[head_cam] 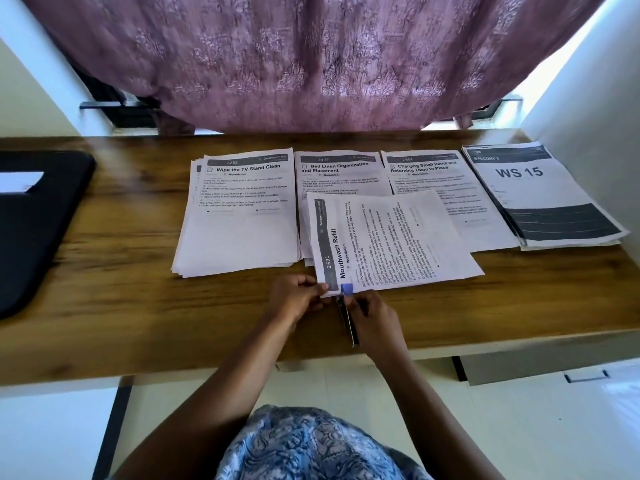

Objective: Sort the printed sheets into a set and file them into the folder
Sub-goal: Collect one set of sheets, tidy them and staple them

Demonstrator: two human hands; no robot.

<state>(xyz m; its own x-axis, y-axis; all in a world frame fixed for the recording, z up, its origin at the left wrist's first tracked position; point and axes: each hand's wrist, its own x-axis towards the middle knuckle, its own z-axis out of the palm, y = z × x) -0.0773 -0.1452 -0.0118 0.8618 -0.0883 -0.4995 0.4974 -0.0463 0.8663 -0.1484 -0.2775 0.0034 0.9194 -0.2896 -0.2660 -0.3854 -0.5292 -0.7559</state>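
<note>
A set of printed sheets headed "Mouthwash Refill" [394,240] lies turned sideways on the wooden desk [138,271]. My left hand [298,297] pinches its near corner. My right hand [372,322] grips a dark stapler with a blue tip [347,308], whose tip sits on that same corner. Behind lie several stacks: "Wipe the TV Stand Clean" [239,216], "Bed Linen Organization" [334,174], "Charging Small Items" [429,171] and "WS 15" [540,195]. A black folder [38,216] lies at the desk's left end.
A white slip [19,181] lies on the black folder. A pink patterned curtain [311,60] hangs behind the desk. White walls stand close on both sides. A drawer with a handle [585,375] sits under the desk at the right.
</note>
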